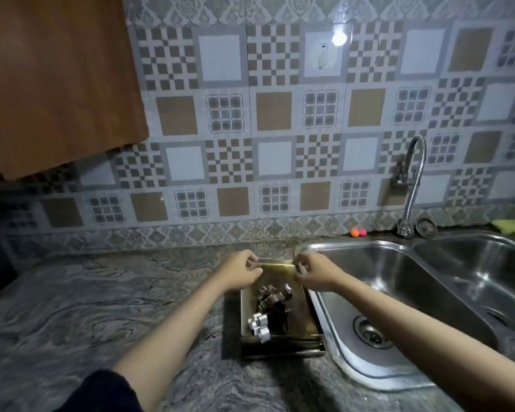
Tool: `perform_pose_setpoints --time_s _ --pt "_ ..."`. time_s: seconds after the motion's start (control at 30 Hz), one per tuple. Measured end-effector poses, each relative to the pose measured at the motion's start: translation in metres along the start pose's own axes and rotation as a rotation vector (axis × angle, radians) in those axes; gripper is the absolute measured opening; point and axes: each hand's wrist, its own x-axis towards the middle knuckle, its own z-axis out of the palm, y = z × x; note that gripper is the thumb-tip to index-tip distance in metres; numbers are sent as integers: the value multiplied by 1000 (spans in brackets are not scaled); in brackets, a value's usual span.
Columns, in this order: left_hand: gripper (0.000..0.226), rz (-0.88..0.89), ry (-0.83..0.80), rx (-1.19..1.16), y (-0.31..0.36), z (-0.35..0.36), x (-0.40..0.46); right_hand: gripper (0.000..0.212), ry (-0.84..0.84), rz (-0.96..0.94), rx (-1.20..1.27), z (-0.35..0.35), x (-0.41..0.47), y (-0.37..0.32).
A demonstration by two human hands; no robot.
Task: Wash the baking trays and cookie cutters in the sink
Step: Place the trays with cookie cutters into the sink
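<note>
While both hands pinch one tray | cutters heaped, uncountable

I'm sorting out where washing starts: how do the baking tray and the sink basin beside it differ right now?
The baking tray is dark and stained; the sink basin is shiny steel. The tray holds a pile of cookie cutters; the basin shows only its drain. The tray sits on the countertop, gripped at its far edge by the left hand and right hand; the basin is untouched. Both look dry.
</note>
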Motion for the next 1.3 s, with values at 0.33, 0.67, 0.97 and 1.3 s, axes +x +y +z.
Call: perform_pose_setpoints --time_s 0.33,0.67,0.97,1.3 --pt "33 -252 -3 -129 -54 71 -31 44 -55 206 158 69 -36 49" --pt "39 -343 -23 -484 -52 86 -36 47 -26 373 433 102 -27 57" --pt "42 -473 84 -711 -45 71 -45 20 133 475 836 109 -15 50" --pt "43 -382 -12 -964 -38 53 -67 15 234 402 948 99 -44 39"
